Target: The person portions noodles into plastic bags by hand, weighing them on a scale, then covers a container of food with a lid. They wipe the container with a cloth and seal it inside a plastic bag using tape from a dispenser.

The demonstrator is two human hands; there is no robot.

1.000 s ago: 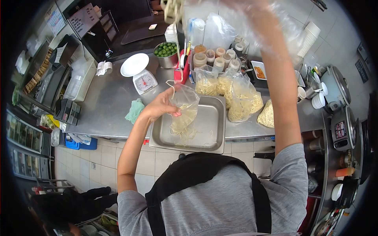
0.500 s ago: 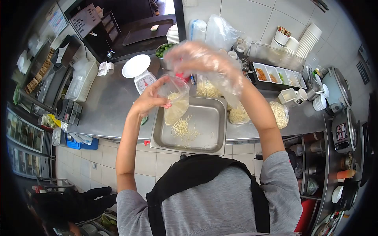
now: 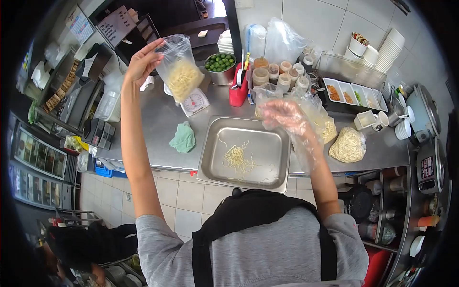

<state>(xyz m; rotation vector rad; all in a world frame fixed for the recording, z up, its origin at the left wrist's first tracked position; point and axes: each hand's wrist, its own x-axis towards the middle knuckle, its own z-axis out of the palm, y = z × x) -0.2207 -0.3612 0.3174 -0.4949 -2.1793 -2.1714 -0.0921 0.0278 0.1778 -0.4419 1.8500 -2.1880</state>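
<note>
One steel counter (image 3: 143,122) is occupied by one tray (image 3: 210,138), one scale (image 3: 193,101) and one green cloth (image 3: 183,137). One noodle bag (image 3: 180,71) is held above the scale, pinched at its top by the left hand (image 3: 143,60). The gloved right hand (image 3: 284,117) is held over the tray, fingers loosely spread, empty.

A grey short-sleeved shirt, black apron straps, and a clear plastic glove on the right hand (image 3: 283,116).
</note>
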